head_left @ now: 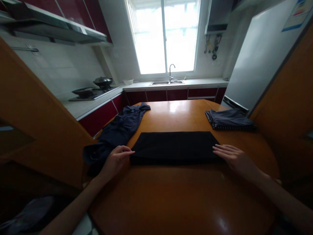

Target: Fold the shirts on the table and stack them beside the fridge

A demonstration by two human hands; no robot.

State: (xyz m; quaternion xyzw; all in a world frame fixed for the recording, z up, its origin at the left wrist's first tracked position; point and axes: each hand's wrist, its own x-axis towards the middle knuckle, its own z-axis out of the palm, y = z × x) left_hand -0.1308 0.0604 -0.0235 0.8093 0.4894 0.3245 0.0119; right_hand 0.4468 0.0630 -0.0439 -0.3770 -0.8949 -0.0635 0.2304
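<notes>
A black garment (pixel 174 147), folded into a flat, wide rectangle, lies in front of me on the wooden table (pixel 181 195). Its exact kind cannot be made out. At its left edge, my left hand (pixel 118 156) pinches the cloth between thumb and fingers. My right hand (pixel 231 156) touches the right edge with its fingers stretched out and slightly apart; the thumb is hidden. Left of the black cloth, dark blue clothing (pixel 122 125) lies loosely spread, partly over the table's edge. A folded grey garment (pixel 230 119) with a dotted dark border rests at the far right.
Behind the table runs a counter with a sink and faucet (pixel 170 73) under a bright window. A stove with a lidded pan (pixel 103 81) stands at the left. The refrigerator (pixel 264 55) and wooden panels flank the table.
</notes>
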